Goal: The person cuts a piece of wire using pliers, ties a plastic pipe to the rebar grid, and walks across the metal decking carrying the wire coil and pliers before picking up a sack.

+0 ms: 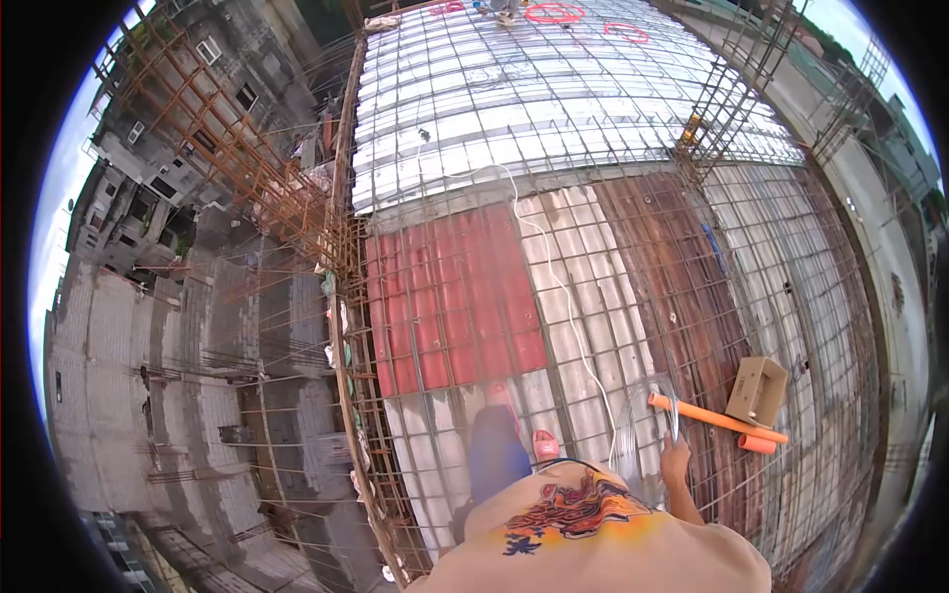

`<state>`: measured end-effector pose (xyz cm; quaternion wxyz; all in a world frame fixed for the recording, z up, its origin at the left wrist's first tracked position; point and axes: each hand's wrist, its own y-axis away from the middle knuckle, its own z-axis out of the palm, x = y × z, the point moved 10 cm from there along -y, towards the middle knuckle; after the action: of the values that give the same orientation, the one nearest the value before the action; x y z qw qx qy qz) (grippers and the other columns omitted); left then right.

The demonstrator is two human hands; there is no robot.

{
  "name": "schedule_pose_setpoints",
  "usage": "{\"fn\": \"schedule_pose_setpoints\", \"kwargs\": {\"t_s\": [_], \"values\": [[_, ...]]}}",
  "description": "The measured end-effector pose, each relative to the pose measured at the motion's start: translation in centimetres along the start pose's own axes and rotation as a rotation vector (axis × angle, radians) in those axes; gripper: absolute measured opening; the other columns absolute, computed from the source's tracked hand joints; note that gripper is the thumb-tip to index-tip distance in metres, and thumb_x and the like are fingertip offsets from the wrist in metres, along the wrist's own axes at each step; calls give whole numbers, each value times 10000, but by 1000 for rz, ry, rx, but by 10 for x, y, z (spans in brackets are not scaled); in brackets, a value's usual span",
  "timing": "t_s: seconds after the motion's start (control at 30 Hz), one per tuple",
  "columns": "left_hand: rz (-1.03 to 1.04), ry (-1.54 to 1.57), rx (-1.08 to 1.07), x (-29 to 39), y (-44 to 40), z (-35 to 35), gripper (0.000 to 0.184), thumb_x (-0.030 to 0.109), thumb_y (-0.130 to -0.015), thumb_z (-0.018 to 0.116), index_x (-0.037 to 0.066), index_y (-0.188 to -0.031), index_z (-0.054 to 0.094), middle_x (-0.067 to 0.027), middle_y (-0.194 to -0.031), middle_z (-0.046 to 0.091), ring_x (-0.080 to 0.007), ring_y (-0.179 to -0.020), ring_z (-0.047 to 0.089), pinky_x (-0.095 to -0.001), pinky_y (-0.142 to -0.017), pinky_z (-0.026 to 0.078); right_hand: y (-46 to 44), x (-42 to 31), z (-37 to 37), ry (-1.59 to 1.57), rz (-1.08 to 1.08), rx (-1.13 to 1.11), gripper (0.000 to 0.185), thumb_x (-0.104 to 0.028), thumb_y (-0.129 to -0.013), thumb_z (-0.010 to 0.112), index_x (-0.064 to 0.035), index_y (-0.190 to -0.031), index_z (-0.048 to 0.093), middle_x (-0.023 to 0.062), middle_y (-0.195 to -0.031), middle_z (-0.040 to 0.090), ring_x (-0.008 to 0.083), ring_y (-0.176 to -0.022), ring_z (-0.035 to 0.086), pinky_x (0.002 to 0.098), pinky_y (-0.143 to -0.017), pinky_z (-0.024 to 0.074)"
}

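Observation:
Low at the right of my body, my right hand [674,461] is closed round a bundle of thin, pale wire [674,410], which hangs in loops beside my leg. An orange pipe [717,418] lies on the rebar grid just past that hand, with a short orange piece [757,444] and an open cardboard box [757,391] by its far end. My left hand is not in view. A white cable [571,306] runs over the grid and down toward my right side.
Rebar grid covers red metal sheets [455,296] and rusty brown ones [682,267]. Upright rebar stands at the left edge [341,247], beside a drop to lower buildings. More upright bars [695,138] rise at right. Red coils [554,13] lie far ahead.

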<state>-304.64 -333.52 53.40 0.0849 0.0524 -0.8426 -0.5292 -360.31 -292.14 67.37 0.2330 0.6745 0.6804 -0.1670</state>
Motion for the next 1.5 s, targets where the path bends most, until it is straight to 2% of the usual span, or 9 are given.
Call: {"fn": "schedule_pose_setpoints", "kwargs": {"t_s": [0.1,0.17,0.4,0.53,0.8,0.97,1.07,1.27,1.5], "values": [[99,2,-11,65,-34,-38,387,334,-789,645,-37,-900,649,-183,-725,649,-270,-623,650,-381,-572,515,-67,-89,15,-57,1,43,354,-271,-980,500,54,-1080,599,286,-917,627,431,-901,611,465,-754,447],[109,44,-12,104,-56,-70,359,305,-787,650,-46,-858,639,-168,-695,639,-262,-591,638,-375,-547,506,-83,-178,19,-189,362,-135,372,-294,-988,481,52,-1056,599,254,-838,619,318,-763,610,420,-697,444],[216,312,177,365,-161,-308,359,280,-775,673,-67,-705,613,-144,-600,609,-235,-512,623,-363,-479,469,-160,-224,132,-15,155,-87,389,-346,-982,474,9,-980,634,254,-833,625,401,-789,598,443,-718,447],[437,172,516,528,-207,-476,425,333,-746,674,-66,-890,650,-217,-775,672,-379,-822,662,-441,-755,485,-163,-241,161,121,317,-196,417,-388,-962,495,0,-988,646,262,-845,636,437,-856,613,480,-737,456],[621,510,344,765,-208,-607,236,195,-778,665,-30,-794,597,-74,-579,563,-175,-575,588,-372,-562,463,-286,-333,305,229,252,-383,439,-395,-960,492,14,-1011,642,285,-858,631,462,-871,609,504,-740,456],[276,298,360,762,-361,-618,477,325,-722,671,-68,-992,652,-294,-974,652,-379,-975,643,-441,-843,483,-434,-431,406,189,131,-388,453,-400,-959,490,22,-1025,639,300,-865,627,477,-881,607,520,-742,455],[60,74,265,719,-404,-603,475,349,-705,653,-110,-828,669,-315,-809,655,-413,-858,674,-458,-773,501,-520,-551,418,200,197,-484,467,-390,-964,486,47,-1056,620,332,-893,614,493,-905,593,524,-767,450],[-143,170,93,721,-377,-587,527,413,-785,631,-113,-774,668,-228,-715,663,-310,-713,680,-436,-662,498,-688,-732,399,72,2,-231,533,-390,-981,467,108,-1146,560,358,-972,599,501,-969,572,496,-828,440],[-46,157,172,893,-373,-672,418,321,-781,656,-96,-802,671,-159,-706,656,-244,-645,644,-395,-591,478,-785,-873,393,-88,71,-151,536,-358,-985,476,124,-1215,518,369,-1096,574,500,-1047,543,467,-880,431]]}}
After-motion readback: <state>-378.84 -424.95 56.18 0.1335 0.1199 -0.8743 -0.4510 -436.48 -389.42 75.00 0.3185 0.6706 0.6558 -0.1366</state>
